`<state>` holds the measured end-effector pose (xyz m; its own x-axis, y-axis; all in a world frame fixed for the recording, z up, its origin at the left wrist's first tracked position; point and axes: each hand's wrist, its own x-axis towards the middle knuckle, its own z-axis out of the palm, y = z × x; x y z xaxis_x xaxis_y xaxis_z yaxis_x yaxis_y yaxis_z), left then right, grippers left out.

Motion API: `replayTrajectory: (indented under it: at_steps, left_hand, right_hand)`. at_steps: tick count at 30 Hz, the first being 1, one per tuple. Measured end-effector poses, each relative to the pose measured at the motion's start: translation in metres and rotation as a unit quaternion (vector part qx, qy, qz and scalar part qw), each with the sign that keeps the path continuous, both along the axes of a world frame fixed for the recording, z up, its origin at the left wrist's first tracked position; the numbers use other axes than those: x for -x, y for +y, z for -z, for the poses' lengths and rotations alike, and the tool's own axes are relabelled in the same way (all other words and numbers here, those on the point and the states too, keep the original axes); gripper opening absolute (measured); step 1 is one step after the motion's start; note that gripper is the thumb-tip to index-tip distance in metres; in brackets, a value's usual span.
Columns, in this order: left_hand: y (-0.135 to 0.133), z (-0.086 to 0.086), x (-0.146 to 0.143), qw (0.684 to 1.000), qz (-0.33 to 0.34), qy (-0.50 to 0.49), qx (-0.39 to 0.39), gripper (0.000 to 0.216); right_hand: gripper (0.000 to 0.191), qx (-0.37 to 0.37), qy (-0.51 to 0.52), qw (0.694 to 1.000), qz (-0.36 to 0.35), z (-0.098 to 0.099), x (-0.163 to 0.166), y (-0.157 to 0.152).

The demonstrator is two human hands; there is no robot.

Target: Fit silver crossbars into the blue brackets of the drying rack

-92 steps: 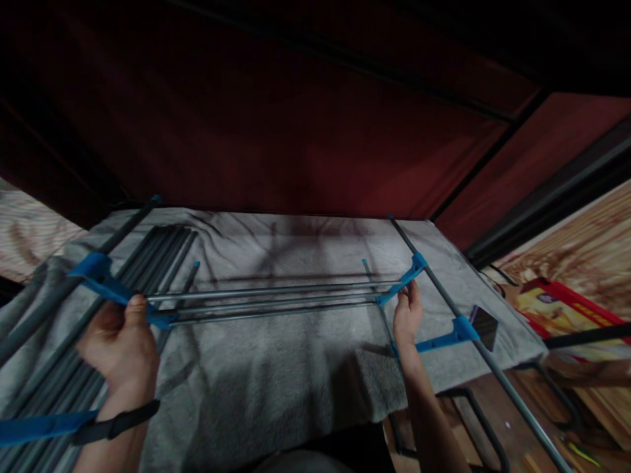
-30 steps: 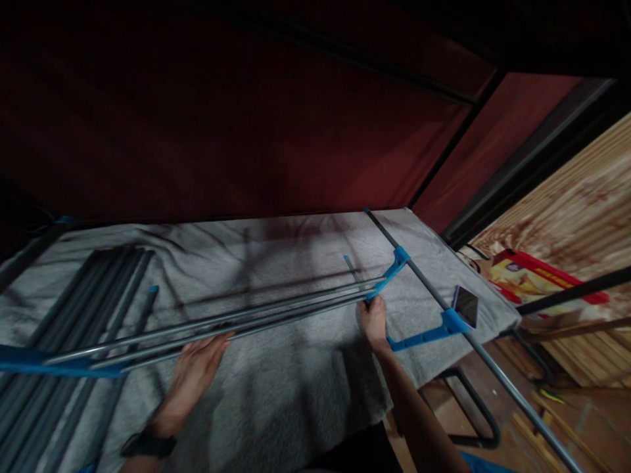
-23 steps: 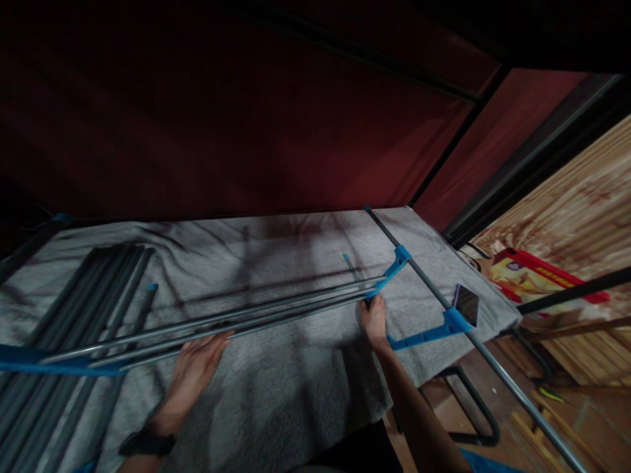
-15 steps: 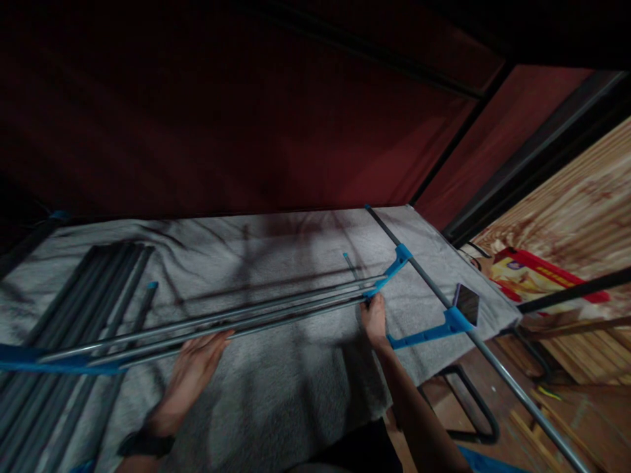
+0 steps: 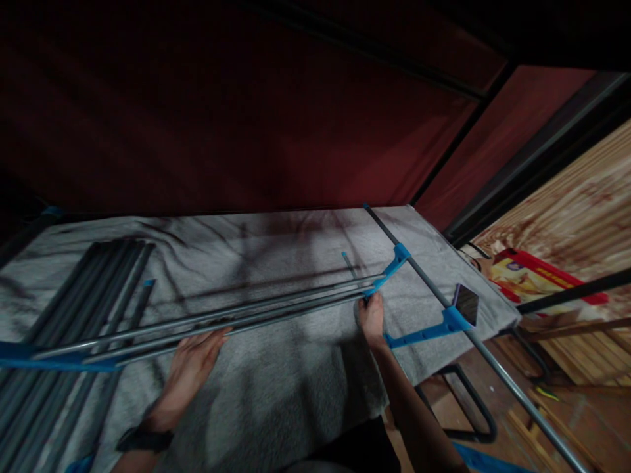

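Observation:
Three thin grey metal rods [image 5: 276,306] run side by side above a grey towel [image 5: 276,387], from one blue plastic bracket at the left [image 5: 54,361] to another at the right [image 5: 389,270]. My left hand [image 5: 190,371] reaches up under the rods near their middle, fingers stretched and touching them. My right hand [image 5: 371,318] is closed around the rods' right end, just below the right blue bracket. That bracket sits on a long grey pole [image 5: 473,341] slanting toward the lower right.
A bundle of dark grey tubes [image 5: 73,309] lies on the towel at the left. A second blue bracket [image 5: 428,332] and a small dark phone-like object [image 5: 466,303] sit by the pole. A dark red fabric wall [image 5: 276,131] stands behind. Wooden flooring and a red-yellow box [image 5: 537,279] are at the right.
Since three seconds ago my left hand let go of the left blue bracket and moved right, under the rods' middle. Over the last second both hands hardly moved.

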<state>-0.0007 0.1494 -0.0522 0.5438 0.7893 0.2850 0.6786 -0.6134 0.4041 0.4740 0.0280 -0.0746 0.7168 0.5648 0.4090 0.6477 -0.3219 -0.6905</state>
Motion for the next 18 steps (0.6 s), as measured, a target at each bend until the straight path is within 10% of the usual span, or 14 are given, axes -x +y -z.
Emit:
replayTrajectory:
  at_steps: [18]
  left_hand:
    - [-0.0016, 0.0020, 0.0000, 1.000, -0.006, 0.004, 0.016, 0.049]
  right_hand:
    - [0.033, 0.022, 0.012, 1.000, -0.002, 0.0011, -0.0012, -0.0013]
